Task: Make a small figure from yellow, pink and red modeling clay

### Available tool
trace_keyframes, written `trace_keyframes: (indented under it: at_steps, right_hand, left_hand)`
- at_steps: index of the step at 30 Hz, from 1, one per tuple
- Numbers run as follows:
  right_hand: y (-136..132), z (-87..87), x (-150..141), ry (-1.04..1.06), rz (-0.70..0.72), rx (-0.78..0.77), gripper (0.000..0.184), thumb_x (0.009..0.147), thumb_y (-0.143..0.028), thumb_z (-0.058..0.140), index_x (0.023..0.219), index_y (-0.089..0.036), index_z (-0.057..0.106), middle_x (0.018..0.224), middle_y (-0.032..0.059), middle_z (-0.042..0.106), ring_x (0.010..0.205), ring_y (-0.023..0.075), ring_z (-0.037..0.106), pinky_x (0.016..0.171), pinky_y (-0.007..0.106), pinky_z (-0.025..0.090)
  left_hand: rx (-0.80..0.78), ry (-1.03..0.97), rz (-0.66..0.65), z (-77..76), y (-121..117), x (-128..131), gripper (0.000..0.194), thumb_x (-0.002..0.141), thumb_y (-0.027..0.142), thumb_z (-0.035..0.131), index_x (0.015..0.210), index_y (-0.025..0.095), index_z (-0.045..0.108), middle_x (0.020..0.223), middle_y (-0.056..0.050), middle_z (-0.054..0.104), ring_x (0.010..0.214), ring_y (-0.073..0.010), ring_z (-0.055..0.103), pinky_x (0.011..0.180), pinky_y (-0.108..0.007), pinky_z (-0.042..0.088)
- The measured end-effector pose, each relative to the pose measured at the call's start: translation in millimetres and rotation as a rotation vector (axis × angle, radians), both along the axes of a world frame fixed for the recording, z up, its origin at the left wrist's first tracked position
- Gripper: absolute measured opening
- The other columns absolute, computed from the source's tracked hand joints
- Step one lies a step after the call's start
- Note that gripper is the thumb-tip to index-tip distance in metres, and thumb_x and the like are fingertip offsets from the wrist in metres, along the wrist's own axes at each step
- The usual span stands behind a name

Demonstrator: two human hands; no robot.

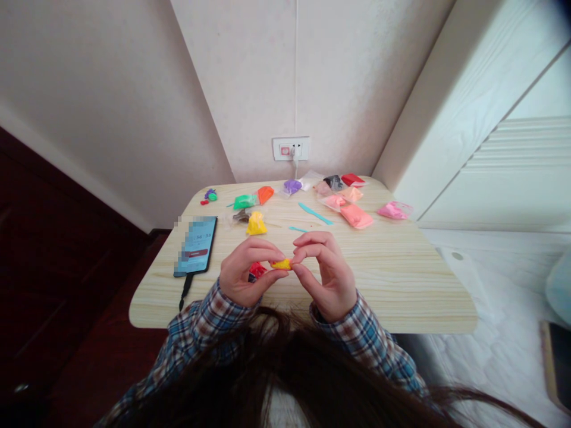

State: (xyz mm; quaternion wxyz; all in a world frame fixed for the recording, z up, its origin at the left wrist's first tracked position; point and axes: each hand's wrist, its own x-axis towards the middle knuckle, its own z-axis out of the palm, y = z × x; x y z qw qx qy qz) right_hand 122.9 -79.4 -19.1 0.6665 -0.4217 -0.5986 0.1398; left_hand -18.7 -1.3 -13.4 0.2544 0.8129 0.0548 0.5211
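Observation:
Between my two hands, above the near part of the table, is a small lump of yellow modelling clay [282,264]. My left hand [244,272] pinches its left end between thumb and fingers. The thumb and fingertips of my right hand [328,273] press together at the clay's right end. Partly hidden behind my left hand lies something red [257,271], perhaps a clay packet. Beyond the hands are an open-looking bag of yellow clay [256,223], a short blue tool [297,229] and a longer blue modelling tool [315,213].
On the light wooden table [401,297], a phone [198,246] with a cable lies at left. Green clay [245,202], orange clay [265,194], purple clay [292,187], coral packets [357,216] and a pink packet [395,210] spread along the back. A wall socket [291,148] is behind.

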Motion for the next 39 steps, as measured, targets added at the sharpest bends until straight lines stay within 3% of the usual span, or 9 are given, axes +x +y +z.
trace_keyframes:
  at_steps: [19,32,39]
  right_hand:
    - [0.2,-4.5,3.4,0.050,0.067,-0.048,0.005,0.077,-0.019,0.062,0.080,-0.022,0.060,0.096,0.0053,0.053,0.095,0.0194,0.052,0.086,0.040,0.045]
    - [0.5,-5.9,1.8,0.301,0.279,-0.177,0.013,0.077,-0.025,0.062,0.085,-0.022,0.053,0.099,0.0057,0.048,0.096,0.0176,0.050,0.074,0.030,0.047]
    - [1.4,-6.9,2.2,0.328,0.302,-0.174,0.011,0.077,-0.024,0.061,0.085,-0.021,0.054,0.099,0.0059,0.048,0.095,0.0172,0.050,0.070,0.028,0.047]
  left_hand:
    - [0.007,0.001,-0.026,-0.5,-0.4,-0.6,0.027,0.069,0.010,0.071,0.095,0.016,0.063,0.084,-0.005,0.064,0.077,-0.0143,0.060,0.068,-0.026,0.051]
    - [-0.006,0.072,-0.026,4.8,-5.7,1.6,0.025,0.070,0.006,0.067,0.093,0.016,0.062,0.084,-0.006,0.064,0.078,-0.0154,0.061,0.068,-0.028,0.052]
    - [-0.020,0.078,-0.025,4.8,-6.6,1.7,0.028,0.069,0.005,0.065,0.094,0.016,0.061,0.084,-0.006,0.064,0.078,-0.0156,0.060,0.069,-0.029,0.052]
